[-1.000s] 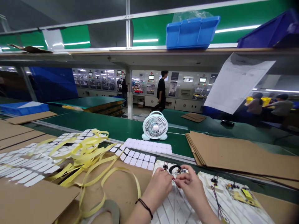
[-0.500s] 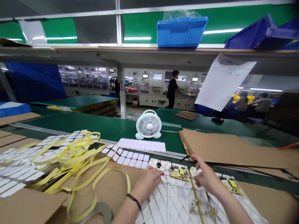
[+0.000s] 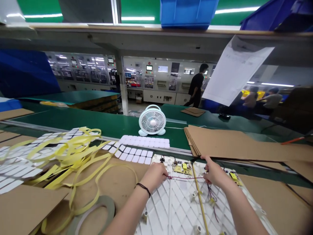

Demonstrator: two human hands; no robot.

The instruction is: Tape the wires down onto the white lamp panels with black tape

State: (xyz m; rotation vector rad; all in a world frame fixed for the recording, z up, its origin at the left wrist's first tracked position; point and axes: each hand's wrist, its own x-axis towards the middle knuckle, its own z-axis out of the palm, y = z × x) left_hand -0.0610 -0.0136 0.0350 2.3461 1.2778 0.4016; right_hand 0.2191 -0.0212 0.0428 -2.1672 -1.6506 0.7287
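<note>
A thin red wire runs nearly straight between my two hands, above a white ribbed plastic panel. My left hand pinches its left end, close to the panel's far left corner. On the other side, my right hand has its thumb and lower fingers closed on the wire, while its index finger points out toward a black cord at the panel's far edge. Between the hands sits a circuit board with a yellow component. Dark loose wires hang below my right hand. A yellow strip crosses the panel lengthwise.
Yellow tape strips lie tangled at left over white sticker sheets, with a tape roll nearer me. A small fan stands on the green bench. Cardboard sheets are stacked at right. A paper hangs from the shelf.
My view has tilted down a little. Both hands keep the red wire between them, and my right hand has shifted slightly. A person in dark clothes in the background has moved right.
</note>
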